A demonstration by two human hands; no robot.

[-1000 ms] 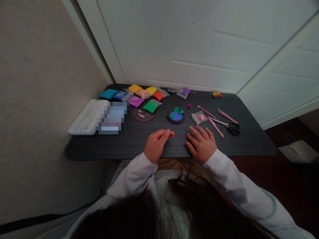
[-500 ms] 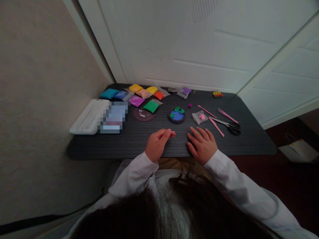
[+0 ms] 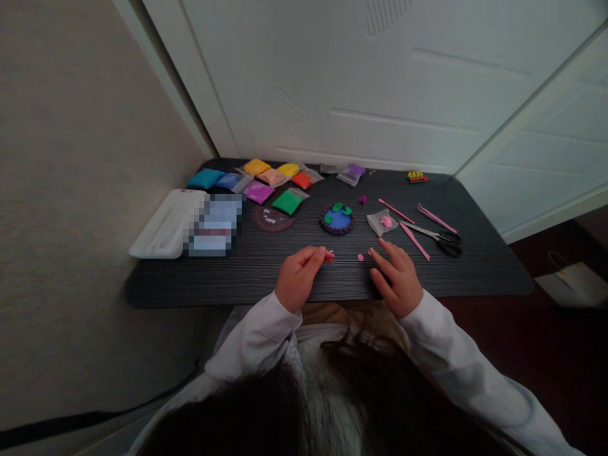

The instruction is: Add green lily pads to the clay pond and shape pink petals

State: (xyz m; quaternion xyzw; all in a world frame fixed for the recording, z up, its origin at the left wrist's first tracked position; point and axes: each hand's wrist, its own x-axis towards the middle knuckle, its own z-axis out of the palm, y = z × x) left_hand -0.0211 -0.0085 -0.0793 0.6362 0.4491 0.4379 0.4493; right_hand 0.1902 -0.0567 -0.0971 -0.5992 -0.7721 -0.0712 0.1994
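Note:
My left hand (image 3: 301,275) is closed in a pinch on a small piece of pink clay (image 3: 330,256), whose edge shows past the thumb and fingertips. My right hand (image 3: 398,277) is open above the table's front part, its fingers apart. Just left of its index fingertip lies a small flat pink clay disc (image 3: 360,258). Beyond the hands sits a round clay pond (image 3: 337,220) with a blue middle, a brown beaded rim and green leaf shapes. A clear bag with pink clay (image 3: 387,221) lies past my right hand.
Pink modelling tools (image 3: 415,242) and black-handled scissors (image 3: 439,237) lie at the right. Several bags of coloured clay, one green (image 3: 287,201), line the back left. A white tray (image 3: 164,225) and a blurred-out panel (image 3: 216,225) stand left. Yellow-topped clay (image 3: 417,177) sits at the back right.
My right hand has shifted right and drawn its fingers in, and the small pink disc now shows on the table. My left hand keeps its pinch in nearly the same place.

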